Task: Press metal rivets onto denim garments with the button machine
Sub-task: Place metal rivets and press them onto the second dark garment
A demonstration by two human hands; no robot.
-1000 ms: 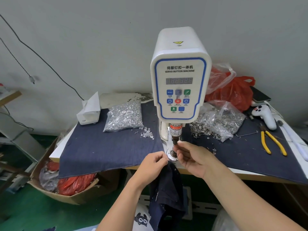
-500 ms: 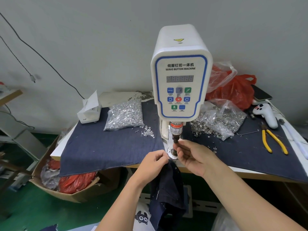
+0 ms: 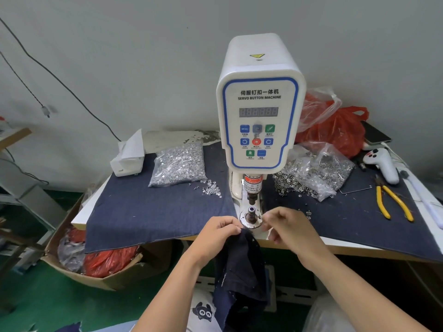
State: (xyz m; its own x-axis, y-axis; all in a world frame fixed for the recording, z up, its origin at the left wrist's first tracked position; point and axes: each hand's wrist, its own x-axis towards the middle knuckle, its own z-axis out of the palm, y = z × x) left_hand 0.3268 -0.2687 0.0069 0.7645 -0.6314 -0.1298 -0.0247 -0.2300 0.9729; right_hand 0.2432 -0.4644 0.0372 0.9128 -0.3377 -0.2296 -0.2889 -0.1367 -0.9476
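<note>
1. We sit at a table [image 3: 359,248] draped in denim cloth [image 3: 148,212], probably there so loose metal parts do not roll or skid away.
2. The button machine [image 3: 260,104] stands upright at the middle of the table, its control panel facing us and its press head hanging above the lower die [image 3: 251,213] at the near edge, where a garment can be fed in from our lap.
3. The denim garment [image 3: 239,264] hangs below the table edge, its top edge lifted to just in front of the die plate but not yet laid over the die.
4. Our left hand [image 3: 215,233] pinches that top edge between thumb and curled fingers, holding it level with the die.
5. Our right hand [image 3: 285,226] hovers just right of the die, fingers loosely bent; we cannot tell whether the fingertips hold a rivet.
6. One bag of rivets [image 3: 178,164] lies left of the machine and another bag of parts [image 3: 316,173] right, each within reach of its own hand.
7. Yellow-handled pliers [image 3: 393,202] lie far right, well apart from the work.
</note>
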